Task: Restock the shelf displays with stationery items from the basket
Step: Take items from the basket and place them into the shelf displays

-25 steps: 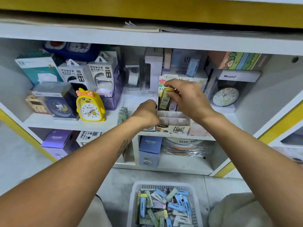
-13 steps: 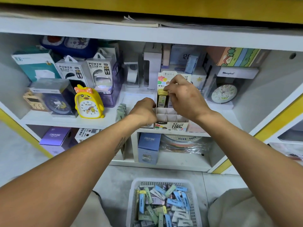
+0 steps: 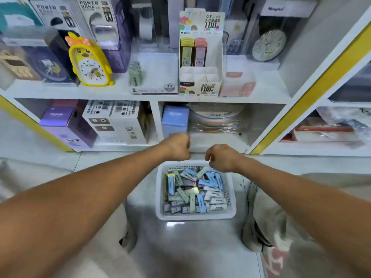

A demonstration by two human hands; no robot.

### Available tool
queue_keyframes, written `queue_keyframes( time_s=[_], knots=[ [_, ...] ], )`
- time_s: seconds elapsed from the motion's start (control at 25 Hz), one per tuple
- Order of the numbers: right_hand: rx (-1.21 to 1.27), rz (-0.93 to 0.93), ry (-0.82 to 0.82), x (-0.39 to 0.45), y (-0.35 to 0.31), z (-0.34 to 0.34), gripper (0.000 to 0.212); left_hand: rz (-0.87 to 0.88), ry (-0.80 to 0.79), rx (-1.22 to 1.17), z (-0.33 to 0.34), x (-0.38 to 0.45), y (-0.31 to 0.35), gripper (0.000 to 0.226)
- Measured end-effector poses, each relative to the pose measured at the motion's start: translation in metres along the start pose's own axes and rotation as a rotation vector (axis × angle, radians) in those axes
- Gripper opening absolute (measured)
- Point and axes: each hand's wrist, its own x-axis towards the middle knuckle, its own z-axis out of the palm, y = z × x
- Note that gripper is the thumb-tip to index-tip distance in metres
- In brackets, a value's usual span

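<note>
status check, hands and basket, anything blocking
Left hand and right hand curled, empty, above basket. Two packs in display box. Nothing blocking.

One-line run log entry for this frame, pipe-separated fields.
phase: reaching for basket | left hand: curled, empty | right hand: curled, empty | display box: two packs in back row, front slots empty
</note>
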Motion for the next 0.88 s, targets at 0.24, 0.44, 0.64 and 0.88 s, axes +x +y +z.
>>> queue_keyframes(
  time_s=[0.24,0.44,0.64,0.88],
  knots=[
    [0.089,0.25,-0.2,0.005,0.054,0.13,0.041,-0.097,-0.347,0.049,0.136,-0.007,-0.038,0.016],
    [0.16,0.267,-0.065,0.01,0.066,0.167,0.056,-0.03,-0.257,0.1,0.181,0.003,-0.058,0.051],
    [0.159,0.156,0.116,0.033,0.046,0.184,0.069,-0.114,-0.088,0.082,0.204,0.026,-0.061,0.092],
    [0.146,0.193,0.242,0.047,0.035,0.198,0.074,-0.098,-0.038,0.038,0.215,0.052,-0.067,0.098]
  ],
)
